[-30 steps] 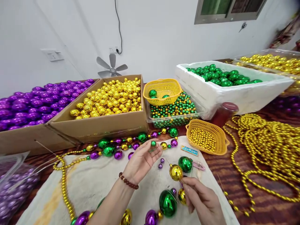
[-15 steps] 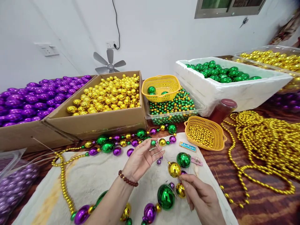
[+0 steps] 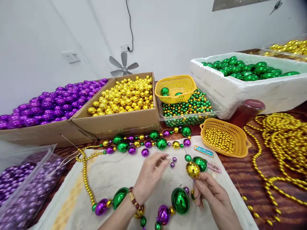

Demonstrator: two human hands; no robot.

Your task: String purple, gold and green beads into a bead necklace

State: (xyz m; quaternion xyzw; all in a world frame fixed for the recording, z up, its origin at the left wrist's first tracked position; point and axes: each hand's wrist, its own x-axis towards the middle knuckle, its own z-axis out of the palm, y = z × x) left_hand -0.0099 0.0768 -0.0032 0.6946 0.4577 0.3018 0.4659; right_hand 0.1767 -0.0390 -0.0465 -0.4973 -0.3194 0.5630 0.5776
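My right hand pinches a thin string just below a shiny gold ball bead. A small green bead sits above the gold one, and the string's bare end sticks up past it. My left hand is empty and slightly blurred, its fingers loosely bent and apart. Two small purple beads lie on the white cloth just right of its fingertips. Behind the gold bead rests a big green bead. Below the hands runs a strand with a large green bead and a purple bead.
Behind stand boxes of purple balls and gold balls, a yellow basket and a foam box of green balls. A basket of tiny gold beads, a red-lidded jar and gold bead strands are to the right.
The small green bead has gone from my left fingers down the string to beside the gold bead. My left hand has let go and moved lower. The view has turned left.
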